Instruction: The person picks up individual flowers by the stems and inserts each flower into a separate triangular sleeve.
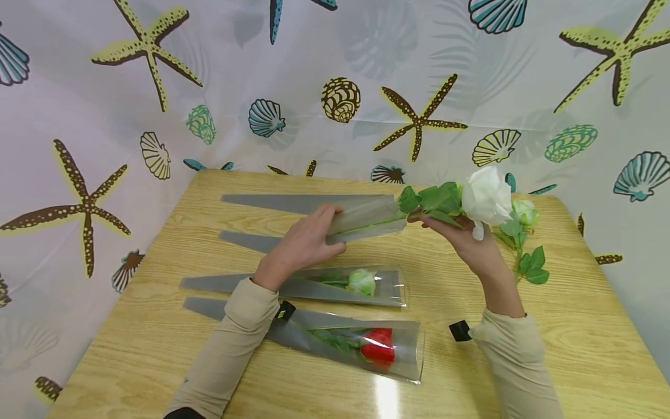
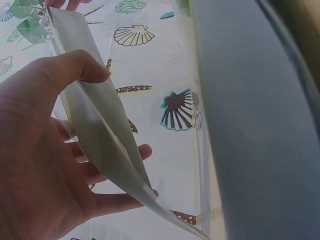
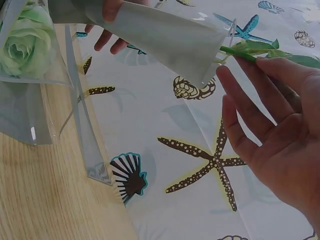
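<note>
In the head view my left hand (image 1: 309,235) holds a grey-and-clear flower sleeve (image 1: 366,218) by its side, thumb on the near face and fingers behind. Across from it, my right hand (image 1: 471,244) pinches the green stem (image 3: 240,52) of a white rose (image 1: 487,195) between thumb and fingers, just outside the sleeve's wide mouth. The lower stem runs inside the sleeve. Green leaves (image 1: 439,201) sit between the mouth and the bloom. A narrow grey tip (image 1: 246,240) shows left of my left hand.
Nearer me lie two sleeved flowers, a pale green rose (image 1: 361,282) and a red rose (image 1: 378,346). A flat grey sleeve (image 1: 293,202) lies along the back. At the back right rests a loose pale green rose (image 1: 525,212). Behind the wooden table (image 1: 586,349) hangs a seashell-patterned cloth (image 1: 314,58).
</note>
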The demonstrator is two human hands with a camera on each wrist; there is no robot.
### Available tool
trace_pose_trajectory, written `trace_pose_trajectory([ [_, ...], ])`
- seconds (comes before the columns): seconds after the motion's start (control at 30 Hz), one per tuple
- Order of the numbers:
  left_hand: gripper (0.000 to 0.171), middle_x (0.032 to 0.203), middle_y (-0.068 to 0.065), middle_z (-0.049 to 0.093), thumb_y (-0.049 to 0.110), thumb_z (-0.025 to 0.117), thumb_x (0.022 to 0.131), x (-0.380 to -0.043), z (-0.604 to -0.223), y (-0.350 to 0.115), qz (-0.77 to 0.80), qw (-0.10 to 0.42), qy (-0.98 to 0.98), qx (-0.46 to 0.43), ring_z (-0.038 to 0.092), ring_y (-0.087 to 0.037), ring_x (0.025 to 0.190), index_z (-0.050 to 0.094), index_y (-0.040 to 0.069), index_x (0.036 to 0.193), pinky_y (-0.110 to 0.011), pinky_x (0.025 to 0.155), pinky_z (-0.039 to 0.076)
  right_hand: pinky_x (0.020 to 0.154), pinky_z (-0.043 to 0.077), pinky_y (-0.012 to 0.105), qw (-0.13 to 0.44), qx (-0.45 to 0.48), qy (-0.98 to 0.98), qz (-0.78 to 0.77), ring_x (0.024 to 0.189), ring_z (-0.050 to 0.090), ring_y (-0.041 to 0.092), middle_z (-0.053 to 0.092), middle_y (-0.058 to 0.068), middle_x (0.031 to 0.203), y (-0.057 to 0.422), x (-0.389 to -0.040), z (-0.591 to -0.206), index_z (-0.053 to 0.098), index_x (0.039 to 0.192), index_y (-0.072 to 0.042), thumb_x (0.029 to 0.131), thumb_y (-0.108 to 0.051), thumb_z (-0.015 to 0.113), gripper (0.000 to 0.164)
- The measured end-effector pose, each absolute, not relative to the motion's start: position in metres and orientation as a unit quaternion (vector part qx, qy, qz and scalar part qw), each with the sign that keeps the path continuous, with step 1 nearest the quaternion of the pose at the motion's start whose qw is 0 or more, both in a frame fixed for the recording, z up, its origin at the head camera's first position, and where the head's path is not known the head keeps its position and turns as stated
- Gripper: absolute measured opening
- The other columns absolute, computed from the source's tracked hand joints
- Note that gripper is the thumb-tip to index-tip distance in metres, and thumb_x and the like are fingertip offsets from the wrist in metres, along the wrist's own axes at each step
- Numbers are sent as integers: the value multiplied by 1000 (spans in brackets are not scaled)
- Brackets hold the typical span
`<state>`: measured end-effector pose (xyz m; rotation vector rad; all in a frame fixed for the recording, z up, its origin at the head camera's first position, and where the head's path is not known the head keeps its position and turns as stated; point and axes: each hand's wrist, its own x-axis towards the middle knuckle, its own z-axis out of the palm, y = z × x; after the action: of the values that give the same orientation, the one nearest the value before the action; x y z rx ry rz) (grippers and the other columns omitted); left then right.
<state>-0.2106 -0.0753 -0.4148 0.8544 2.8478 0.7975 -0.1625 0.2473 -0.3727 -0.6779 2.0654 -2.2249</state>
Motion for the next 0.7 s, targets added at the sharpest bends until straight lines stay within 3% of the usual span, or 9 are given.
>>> trace_pose_trajectory([
  [0.03,65,153,-9,51,35,68,98,-211,-415,-75,260,35,926,273,60,-27,128,43,11,154,-49,102,54,93,57,19,-22,-194,723,-663,109,73,4,80,-10,113,245,-163,-373,74,122,-10,103,0,64,24],
  [0.3,66,156,-10,50,37,67,100,-210,-414,-76,266,40,928,260,60,-29,131,42,11,155,-51,102,54,92,49,18,5,-101,792,-602,99,66,7,76,-21,99,243,-162,-376,78,109,-22,104,-17,67,12],
  [0.43,66,154,-10,51,36,67,100,-211,-415,-77,262,37,929,258,61,-28,129,42,11,155,-50,102,54,89,51,23,-13,-104,803,-587,95,67,13,76,-17,94,244,-162,-376,75,112,-12,104,-18,69,12],
  [0.7,67,156,-8,49,39,66,99,-214,-417,-79,260,37,932,250,60,-27,130,41,12,156,-49,102,54,99,42,23,9,-84,819,-568,100,65,7,75,-23,95,254,-161,-374,78,109,-19,105,-22,66,13],
])
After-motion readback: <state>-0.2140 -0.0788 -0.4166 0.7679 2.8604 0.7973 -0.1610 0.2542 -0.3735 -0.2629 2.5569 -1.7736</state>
